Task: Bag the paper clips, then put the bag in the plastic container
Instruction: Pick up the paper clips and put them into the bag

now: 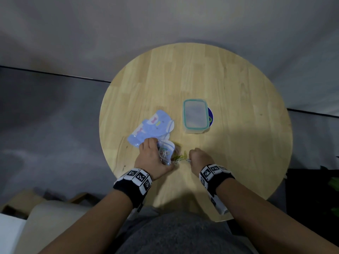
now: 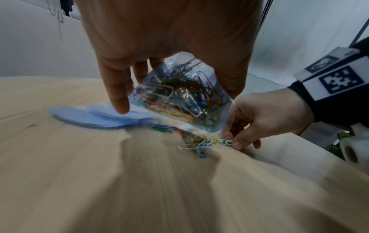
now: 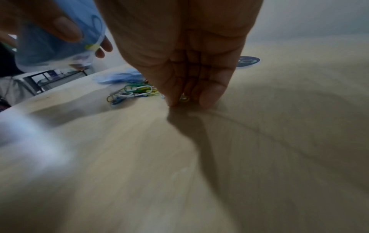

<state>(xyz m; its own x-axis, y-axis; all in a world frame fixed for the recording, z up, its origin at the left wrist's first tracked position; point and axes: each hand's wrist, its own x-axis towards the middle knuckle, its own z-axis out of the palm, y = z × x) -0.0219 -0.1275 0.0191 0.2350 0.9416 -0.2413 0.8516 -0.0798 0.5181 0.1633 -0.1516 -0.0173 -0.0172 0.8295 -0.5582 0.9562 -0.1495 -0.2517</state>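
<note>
My left hand grips a small clear bag, tilted above the wooden table and holding several coloured paper clips. A loose pile of paper clips lies on the table just below the bag's mouth. My right hand is down at the pile's right edge, and its thumb and finger pinch a paper clip on the tabletop. The clear plastic container with a teal rim stands behind the hands, a little to the right. In the right wrist view the loose clips lie left of my fingertips.
Spare blue printed bags lie flat on the table behind my left hand. A dark blue round sticker shows beside the container's right side. The table's round edge runs close in front of my body.
</note>
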